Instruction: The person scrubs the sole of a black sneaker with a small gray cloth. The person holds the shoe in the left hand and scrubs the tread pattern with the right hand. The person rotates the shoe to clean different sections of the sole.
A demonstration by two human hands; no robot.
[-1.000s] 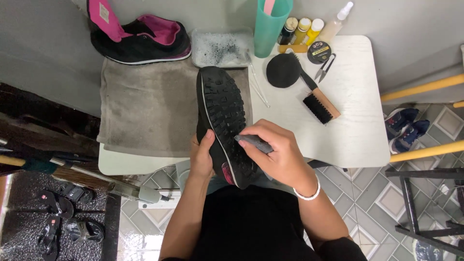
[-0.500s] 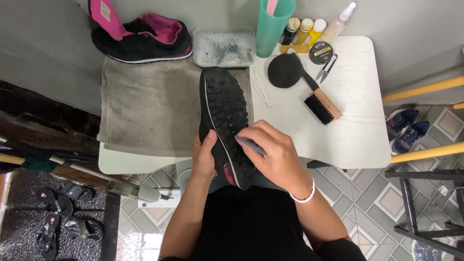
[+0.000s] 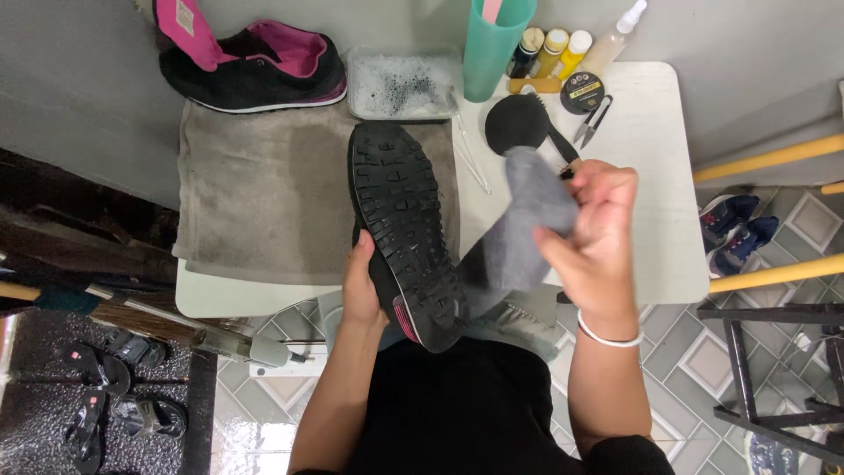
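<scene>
item 1 — your left hand: clamped on the side of a black shoe, fingers wrapped behind it, thumb edge showing. the shoe is held sole up, toe toward 12 o'clock, heel toward 6 o'clock over the near edge of the desk; a strip of pink shows at the heel.

item 2 — your right hand: closed on a grey cloth, lifted clear of the sole at 3 o'clock of the shoe. the cloth hangs down toward the heel; whether its lower end touches the shoe cannot be told. a white band sits on that wrist.

item 3 — grey towel: spread on the desk at 9 o'clock of the shoe, with a darker patch near its far end.

item 4 — second shoe, black with pink lining, lying at 11 o'clock against the wall.

item 5 — clear tray of sudsy water at 12 o'clock, just past the toe.

item 6 — teal cup at 1 o'clock, beside the tray.

item 7 — small bottles and a spray bottle in a row at 1 o'clock, a round tin and small snips just in front of them.

item 8 — round black brush at 1 o'clock, partly behind the cloth.
</scene>
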